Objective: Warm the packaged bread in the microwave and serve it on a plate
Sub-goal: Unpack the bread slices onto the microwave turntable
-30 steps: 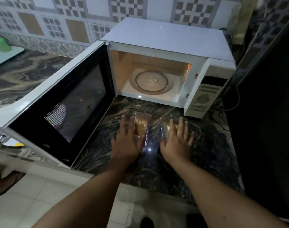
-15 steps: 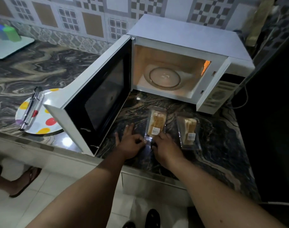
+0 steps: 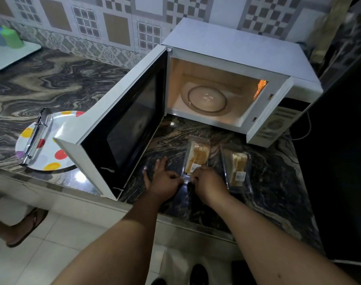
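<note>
The near end of the left bread packet (image 3: 196,156) is covered by both hands, so the exact hold on its clear wrap is hard to read. The left hand (image 3: 164,180) seems to pinch that near edge between thumb and curled fingers, while two of its fingers stretch forward flat on the marble counter (image 3: 52,83). The right hand (image 3: 208,182) is curled tight over the same edge, at about 3 o'clock from the left hand. The label print on both packets is too small to read. The plate (image 3: 52,138) with coloured dots, at 9 o'clock from the hands, is partly cut off by the open microwave door (image 3: 122,128); metal tongs (image 3: 36,138) lie across it.

Compared with half a second ago, the hands sit in nearly the same spot at the packet's near end, fingers a little more bunched; the packets have not shifted.

The second bread packet (image 3: 238,165) lies just beside the first, at 2 o'clock from the right hand, apart from it. The microwave (image 3: 237,50) stands at 12 o'clock, its lit cavity holding only the glass turntable (image 3: 204,98). The door swings out over the counter's front edge on the left, leaving a lane of counter between door and packets straight to the cavity.
</note>
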